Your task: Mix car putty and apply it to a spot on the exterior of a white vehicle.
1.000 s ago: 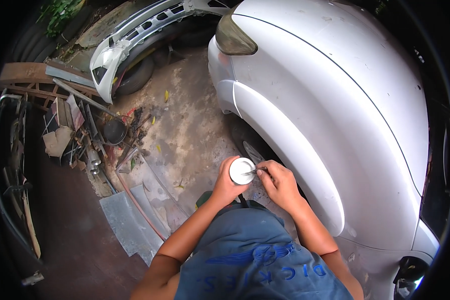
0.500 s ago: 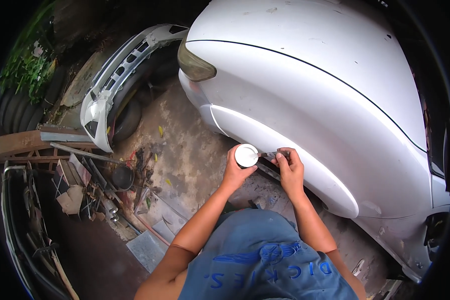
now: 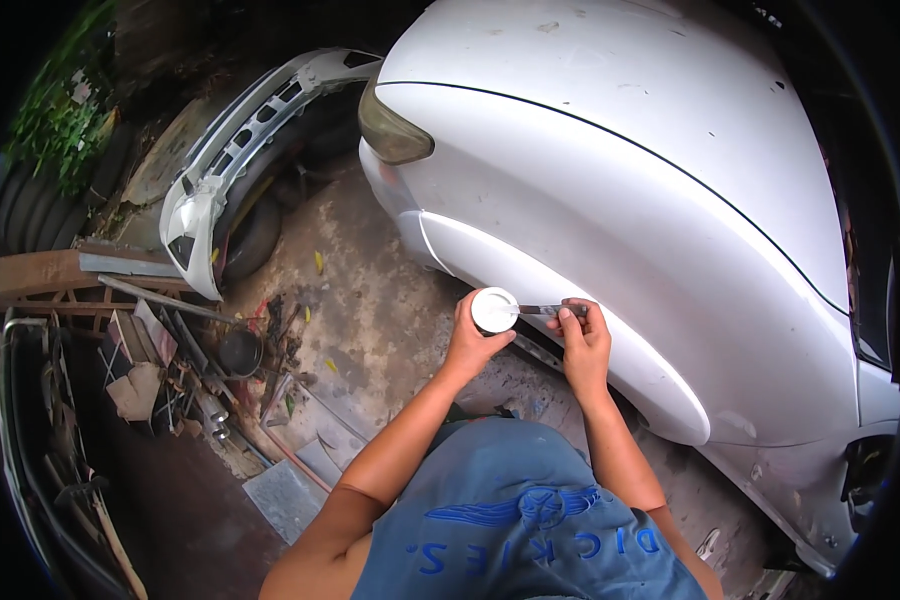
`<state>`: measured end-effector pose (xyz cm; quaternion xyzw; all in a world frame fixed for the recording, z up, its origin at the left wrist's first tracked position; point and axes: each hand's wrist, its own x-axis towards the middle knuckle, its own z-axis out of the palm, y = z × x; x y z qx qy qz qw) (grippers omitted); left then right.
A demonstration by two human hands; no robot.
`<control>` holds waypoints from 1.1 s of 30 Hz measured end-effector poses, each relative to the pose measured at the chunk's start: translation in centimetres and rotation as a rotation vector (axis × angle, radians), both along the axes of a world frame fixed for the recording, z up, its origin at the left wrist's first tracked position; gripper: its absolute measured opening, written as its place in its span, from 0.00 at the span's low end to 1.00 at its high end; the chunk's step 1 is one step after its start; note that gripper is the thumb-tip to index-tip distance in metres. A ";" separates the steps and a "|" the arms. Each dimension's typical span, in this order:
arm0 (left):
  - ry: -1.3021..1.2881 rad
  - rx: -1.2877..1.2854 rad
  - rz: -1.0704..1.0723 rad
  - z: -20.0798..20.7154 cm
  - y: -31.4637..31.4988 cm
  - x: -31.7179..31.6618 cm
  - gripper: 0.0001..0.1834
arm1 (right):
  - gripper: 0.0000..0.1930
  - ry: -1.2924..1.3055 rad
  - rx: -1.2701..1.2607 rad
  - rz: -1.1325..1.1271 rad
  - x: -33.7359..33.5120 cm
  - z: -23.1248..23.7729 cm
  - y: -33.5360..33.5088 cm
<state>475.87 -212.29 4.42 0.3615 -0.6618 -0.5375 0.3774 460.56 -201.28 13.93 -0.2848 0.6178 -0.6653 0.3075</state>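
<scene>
The left hand (image 3: 473, 345) was wrapped around a small round white tub (image 3: 494, 309), held up just beside the lower edge of the white car's curved metal fender (image 3: 610, 260). The right hand (image 3: 582, 340) was pinched shut on a thin grey metal putty knife (image 3: 540, 310), its tip resting in the tub's pale contents. A detached silver-grey bumper (image 3: 230, 170) lay well apart on the stained concrete ground (image 3: 370, 310).

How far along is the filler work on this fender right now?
Done: the front bumper is off and lies on the ground. In hand: the left hand holds a small white tub; the right hand dips a metal blade into it. Left: no fresh filler shows on the white fender.
</scene>
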 end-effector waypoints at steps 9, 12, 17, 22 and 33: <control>-0.123 -0.126 0.008 1.4 0.6 -0.2 0.46 | 0.09 0.400 0.039 0.065 -0.1 -0.2 -0.4; -0.147 -0.160 0.021 1.8 0.9 -0.2 0.47 | 0.10 0.825 0.009 0.085 0.3 0.6 -1.3; -0.165 -0.161 0.063 1.4 0.4 -0.4 0.47 | 0.13 0.632 0.290 0.133 0.6 1.2 -2.2; -0.024 0.002 0.066 0.5 -0.8 -0.3 0.45 | 0.12 0.244 0.168 0.049 0.8 0.4 -2.7; 0.112 0.191 0.032 1.3 -0.1 -0.4 0.43 | 0.13 0.046 0.114 0.009 -0.1 0.5 -1.2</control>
